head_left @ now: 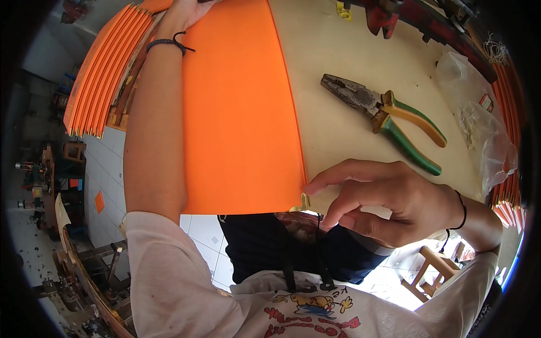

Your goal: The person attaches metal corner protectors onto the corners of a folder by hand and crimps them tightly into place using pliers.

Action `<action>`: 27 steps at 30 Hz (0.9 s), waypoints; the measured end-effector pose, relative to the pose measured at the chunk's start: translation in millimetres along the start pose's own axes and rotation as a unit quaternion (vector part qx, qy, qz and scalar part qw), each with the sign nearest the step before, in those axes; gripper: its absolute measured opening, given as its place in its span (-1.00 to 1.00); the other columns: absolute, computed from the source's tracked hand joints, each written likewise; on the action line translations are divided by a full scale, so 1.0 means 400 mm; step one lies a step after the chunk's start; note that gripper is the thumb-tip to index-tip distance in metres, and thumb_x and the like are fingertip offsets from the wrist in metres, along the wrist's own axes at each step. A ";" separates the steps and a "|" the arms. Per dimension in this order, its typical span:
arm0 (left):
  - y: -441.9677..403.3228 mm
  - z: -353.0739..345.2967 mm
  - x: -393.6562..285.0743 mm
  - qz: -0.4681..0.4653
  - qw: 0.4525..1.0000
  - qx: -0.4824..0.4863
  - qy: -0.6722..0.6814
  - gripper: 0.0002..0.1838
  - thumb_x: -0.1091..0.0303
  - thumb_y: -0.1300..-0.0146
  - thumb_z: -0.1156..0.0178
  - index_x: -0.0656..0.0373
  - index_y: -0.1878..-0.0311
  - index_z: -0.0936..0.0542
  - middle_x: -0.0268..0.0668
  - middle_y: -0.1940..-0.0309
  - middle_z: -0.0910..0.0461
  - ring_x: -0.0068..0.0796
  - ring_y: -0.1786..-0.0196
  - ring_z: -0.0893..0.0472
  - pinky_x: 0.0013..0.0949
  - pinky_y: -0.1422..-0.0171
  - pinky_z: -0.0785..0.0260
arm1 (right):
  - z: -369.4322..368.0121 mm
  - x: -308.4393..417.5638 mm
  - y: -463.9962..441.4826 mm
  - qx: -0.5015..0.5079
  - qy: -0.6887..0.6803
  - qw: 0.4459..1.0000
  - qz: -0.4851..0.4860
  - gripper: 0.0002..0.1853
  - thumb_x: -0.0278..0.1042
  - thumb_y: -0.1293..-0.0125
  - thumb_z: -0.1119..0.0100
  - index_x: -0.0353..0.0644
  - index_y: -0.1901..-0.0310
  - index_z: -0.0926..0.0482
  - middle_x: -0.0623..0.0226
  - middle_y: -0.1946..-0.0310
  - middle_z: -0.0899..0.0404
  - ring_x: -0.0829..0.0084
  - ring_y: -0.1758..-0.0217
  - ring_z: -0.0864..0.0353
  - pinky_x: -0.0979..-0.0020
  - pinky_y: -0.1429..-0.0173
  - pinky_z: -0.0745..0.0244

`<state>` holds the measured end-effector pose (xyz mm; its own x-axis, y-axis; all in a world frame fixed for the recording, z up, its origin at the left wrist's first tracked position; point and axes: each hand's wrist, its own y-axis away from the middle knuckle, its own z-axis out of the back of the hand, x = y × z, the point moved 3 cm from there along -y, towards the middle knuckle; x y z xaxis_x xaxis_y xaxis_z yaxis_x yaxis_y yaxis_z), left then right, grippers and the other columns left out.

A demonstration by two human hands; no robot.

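A large orange sheet or folder [239, 107] lies lengthwise on the pale tabletop, with a small brass-coloured metal piece [305, 201] at its near right corner. My right hand [389, 197] is beside that corner, its index fingertip touching the edge by the metal piece, fingers curved and apart. My left arm stretches along the sheet's left side. At the top, my left hand [189, 12] is on the sheet's far part, its fingers cut off by the frame, with a bit of something dark beside it. Pliers with green and yellow handles [389, 112] lie right of the sheet.
Stacked orange folders [104, 73] with metal tips stand at the left, and more [507, 141] at the far right. Clear plastic bags [476, 124] lie on the right. A dark red metal device [417, 19] crosses the top right. A wooden stool [431, 273] stands below.
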<state>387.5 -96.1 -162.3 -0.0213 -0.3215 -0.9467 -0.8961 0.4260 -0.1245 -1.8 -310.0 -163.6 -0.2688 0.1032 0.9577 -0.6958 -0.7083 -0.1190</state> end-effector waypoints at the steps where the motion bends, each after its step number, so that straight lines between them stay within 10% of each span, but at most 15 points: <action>1: -0.005 0.003 0.000 -0.002 1.000 0.009 0.000 -0.77 0.14 -0.25 -0.20 0.03 0.40 -0.47 -0.45 0.50 -0.46 -0.49 0.37 -0.49 -0.42 0.15 -0.38 | 0.000 0.001 0.000 0.000 0.002 1.000 0.001 -0.68 -0.81 -0.15 -0.17 -0.19 0.15 -0.70 0.10 -0.23 -0.50 0.20 -0.20 -0.63 0.30 -0.18 -0.62; 18: 0.007 -0.010 -0.017 0.002 1.000 0.011 0.004 -0.78 0.17 -0.26 -0.20 0.06 0.39 -0.47 -0.43 0.47 -0.48 -0.47 0.37 -0.50 -0.40 0.13 -0.40 | -0.002 0.004 0.002 0.004 0.006 1.000 -0.002 -0.70 -0.79 -0.18 -0.19 -0.20 0.13 -0.70 0.11 -0.24 -0.48 0.21 -0.20 -0.63 0.30 -0.19 -0.60; 27: -0.017 0.027 0.016 -0.011 0.997 0.072 -0.020 -0.74 0.14 -0.39 -0.19 0.17 0.18 -0.61 -0.39 0.23 -0.61 -0.53 0.16 -0.56 -0.43 -0.05 -0.39 | -0.001 0.023 0.000 0.015 0.010 0.999 0.029 -0.73 -0.77 -0.29 -0.02 -0.27 0.05 -0.55 0.10 -0.22 -0.43 0.34 0.20 -0.72 0.40 0.11 -0.63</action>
<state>398.2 -92.1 -170.8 0.0178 -0.2991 -0.9540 -0.8231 0.5373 -0.1838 -4.6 -308.5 -154.9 -0.3216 0.0741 0.9440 -0.6587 -0.7337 -0.1669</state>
